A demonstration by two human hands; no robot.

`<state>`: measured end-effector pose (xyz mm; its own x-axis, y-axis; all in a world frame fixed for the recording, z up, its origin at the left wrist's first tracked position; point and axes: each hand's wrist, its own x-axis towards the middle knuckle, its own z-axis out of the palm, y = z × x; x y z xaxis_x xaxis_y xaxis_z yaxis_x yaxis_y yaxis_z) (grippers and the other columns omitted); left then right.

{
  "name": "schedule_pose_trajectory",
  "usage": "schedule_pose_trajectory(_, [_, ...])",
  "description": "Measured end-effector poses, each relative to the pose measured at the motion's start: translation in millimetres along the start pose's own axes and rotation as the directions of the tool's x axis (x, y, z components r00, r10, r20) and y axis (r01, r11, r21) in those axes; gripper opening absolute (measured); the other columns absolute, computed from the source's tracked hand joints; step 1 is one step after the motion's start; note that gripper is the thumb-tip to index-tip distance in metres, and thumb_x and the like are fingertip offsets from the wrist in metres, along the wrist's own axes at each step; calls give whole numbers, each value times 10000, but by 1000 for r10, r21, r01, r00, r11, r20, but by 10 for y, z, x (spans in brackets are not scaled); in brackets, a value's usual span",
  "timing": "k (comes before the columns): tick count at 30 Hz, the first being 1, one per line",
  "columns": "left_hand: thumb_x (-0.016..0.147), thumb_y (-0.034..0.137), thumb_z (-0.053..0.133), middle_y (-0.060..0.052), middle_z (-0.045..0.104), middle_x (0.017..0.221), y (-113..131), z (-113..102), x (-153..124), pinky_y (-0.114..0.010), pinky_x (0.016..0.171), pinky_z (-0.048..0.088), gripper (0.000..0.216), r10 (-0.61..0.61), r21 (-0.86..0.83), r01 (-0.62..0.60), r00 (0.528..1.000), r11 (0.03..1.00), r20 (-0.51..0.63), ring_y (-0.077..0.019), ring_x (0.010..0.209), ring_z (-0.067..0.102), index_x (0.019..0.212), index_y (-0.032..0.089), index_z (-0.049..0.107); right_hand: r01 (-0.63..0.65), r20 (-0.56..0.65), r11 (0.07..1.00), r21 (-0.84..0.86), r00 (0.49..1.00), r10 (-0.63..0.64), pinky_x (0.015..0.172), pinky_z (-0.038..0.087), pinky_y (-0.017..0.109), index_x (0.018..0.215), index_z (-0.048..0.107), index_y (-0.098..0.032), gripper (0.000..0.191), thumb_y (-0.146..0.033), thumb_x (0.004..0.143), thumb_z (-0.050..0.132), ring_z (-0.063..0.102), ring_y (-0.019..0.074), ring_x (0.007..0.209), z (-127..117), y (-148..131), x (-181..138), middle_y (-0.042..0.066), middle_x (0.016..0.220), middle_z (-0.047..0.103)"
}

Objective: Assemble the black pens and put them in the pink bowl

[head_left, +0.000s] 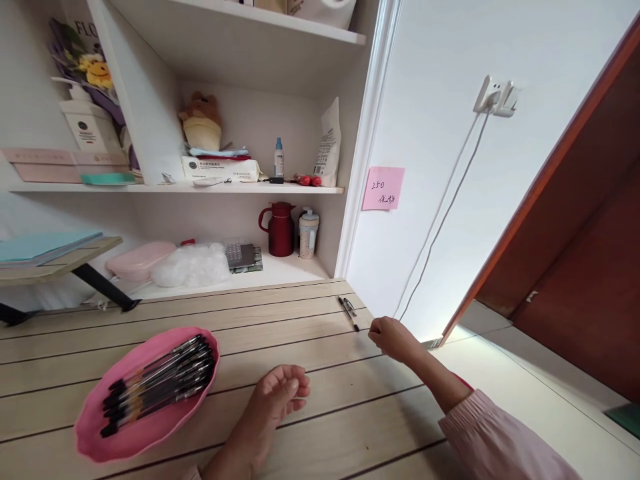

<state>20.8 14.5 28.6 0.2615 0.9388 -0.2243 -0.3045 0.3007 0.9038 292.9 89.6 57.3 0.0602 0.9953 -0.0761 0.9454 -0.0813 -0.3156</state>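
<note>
My left hand (283, 393) is over the table in the middle, palm turned to the right, fingers loosely curled with nothing seen in them. My right hand (393, 338) is at the table's right edge with its fingers closed; whatever they may hold is hidden. Just left of it, a slim black-tipped pen (349, 315) lies on the wood, beside a short clear-and-black piece (350, 307) that may be a pen part. A pink scalloped tray (90, 427) stands to the left of my left hand. In it lies a bunch of black-and-clear pens (160, 383), roughly side by side.
Behind the slatted table (320, 353) is a white shelf unit (250, 190) holding a red jug (281, 230), a speckled cup (309, 233) and a white fluffy bundle (193, 265). A small raised stand (100, 257) is at the left. Cables (445, 200) run down the right wall.
</note>
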Motion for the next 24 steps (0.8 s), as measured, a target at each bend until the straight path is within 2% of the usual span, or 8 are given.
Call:
schedule_pose_trajectory(3, [620, 250, 659, -81, 676, 833, 284, -88, -74, -315, 790, 398, 204, 206, 338, -180, 978, 924, -43, -213, 798, 595, 805, 165, 674, 112, 30, 993, 25, 993, -112, 479, 279, 214, 580, 541, -161, 193, -146, 738, 430, 532, 106, 530, 121, -146, -307, 34, 639, 601])
schedule_pose_trajectory(5, [662, 228, 593, -67, 678, 896, 575, -272, -153, -316, 834, 372, 266, 385, 647, -248, 920, 721, -75, -229, 874, 583, 915, 197, 668, 164, 59, 986, 42, 984, -166, 469, 257, 223, 555, 514, -169, 213, -160, 746, 421, 510, 105, 510, 219, -239, -500, 24, 602, 578])
schedule_pose_trajectory(6, [690, 222, 552, -64, 674, 935, 729, -401, -197, -323, 850, 359, 299, 448, 790, -218, 891, 573, -79, -232, 903, 574, 972, 208, 650, 187, 75, 981, 50, 979, -190, 464, 246, 227, 543, 500, -173, 218, -165, 745, 421, 500, 106, 505, 266, -284, -585, 18, 581, 564])
schedule_pose_trajectory(8, [748, 235, 479, -91, 664, 973, 999, -705, -279, -360, 869, 333, 296, 511, 973, -7, 852, 231, -115, -258, 962, 550, 996, 197, 636, 229, 103, 971, 71, 966, -235, 459, 233, 230, 524, 480, -179, 219, -166, 736, 426, 485, 108, 504, 346, -379, -717, 10, 555, 545])
schedule_pose_trajectory(10, [790, 237, 408, -139, 652, 986, 1163, -1009, -336, -397, 830, 339, 301, 496, 961, 270, 843, -57, -207, -295, 963, 546, 979, 172, 634, 261, 124, 960, 105, 954, -273, 460, 233, 228, 522, 480, -182, 208, -168, 725, 437, 480, 109, 512, 410, -490, -798, 8, 561, 547])
schedule_pose_trajectory(11, [790, 211, 393, -154, 646, 995, 1200, -1137, -351, -386, 786, 358, 303, 453, 920, 363, 851, -145, -265, -296, 940, 558, 973, 165, 630, 272, 130, 954, 123, 949, -288, 463, 237, 227, 528, 488, -183, 201, -172, 723, 442, 479, 109, 516, 439, -553, -821, 9, 570, 556])
schedule_pose_trajectory(15, [757, 140, 407, -184, 646, 938, 1146, -1400, -342, -312, 666, 387, 256, 383, 881, 427, 863, -204, -330, -250, 820, 601, 843, 124, 647, 310, 137, 937, 163, 933, -332, 474, 244, 226, 560, 536, -185, 179, -206, 723, 463, 482, 116, 536, 555, -828, -849, 17, 594, 594])
schedule_pose_trajectory(24, [751, 107, 411, -159, 636, 902, 1150, -1450, -373, -312, 712, 371, 220, 425, 884, 386, 869, -263, -253, -239, 845, 589, 791, 135, 625, 376, 121, 894, 243, 903, -413, 477, 228, 224, 548, 538, -176, 156, -221, 688, 484, 461, 105, 541, 662, -1170, -869, 3, 576, 589])
